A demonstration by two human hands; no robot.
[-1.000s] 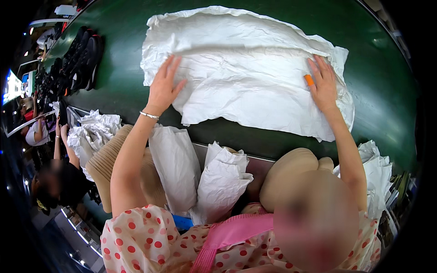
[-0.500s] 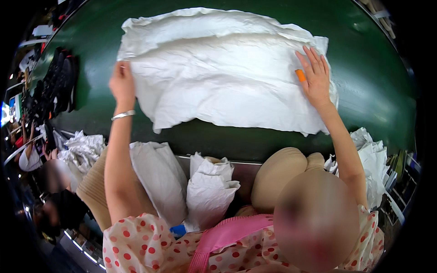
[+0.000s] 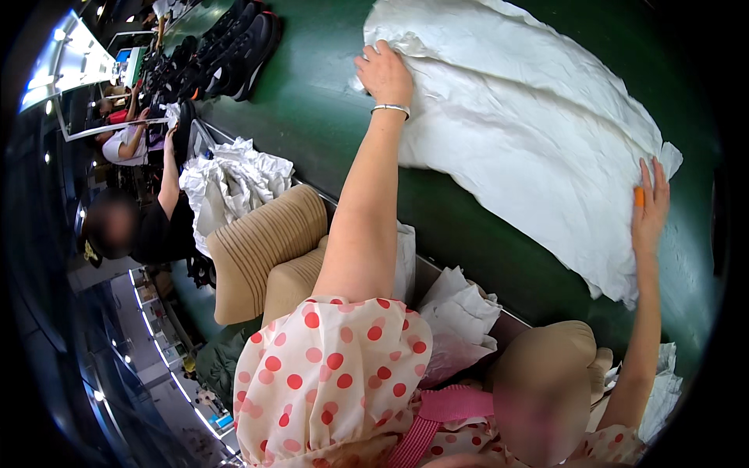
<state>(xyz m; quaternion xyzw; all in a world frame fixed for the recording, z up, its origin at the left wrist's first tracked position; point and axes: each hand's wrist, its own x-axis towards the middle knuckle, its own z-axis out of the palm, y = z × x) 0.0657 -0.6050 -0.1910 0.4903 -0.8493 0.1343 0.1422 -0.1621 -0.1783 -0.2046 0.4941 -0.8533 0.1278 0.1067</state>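
A large wrinkled white paper sheet [image 3: 507, 117] lies spread on the green tabletop, its surface creased lengthwise. At its left end my left hand [image 3: 386, 74] holds the edge with bent fingers; the fingertips are partly hidden. A silver bracelet [image 3: 391, 108] circles that wrist. My right hand [image 3: 651, 204] rests at the sheet's right end, fingers stretched out flat along the edge. An orange cover [image 3: 639, 196] sits on one of its fingers.
Several black shoes [image 3: 246, 54] stand at the table's far left. Along the near edge are crumpled white paper [image 3: 234, 183], a nested stack of tan curved forms [image 3: 269, 249] and a white paper bundle [image 3: 460, 320]. A person's arm [image 3: 169, 175] reaches in at left.
The view has swung left, so the table and sheet appear tilted and farther right. My right hand has shifted from the sheet's surface to its right edge. My left hand stays at the left edge.
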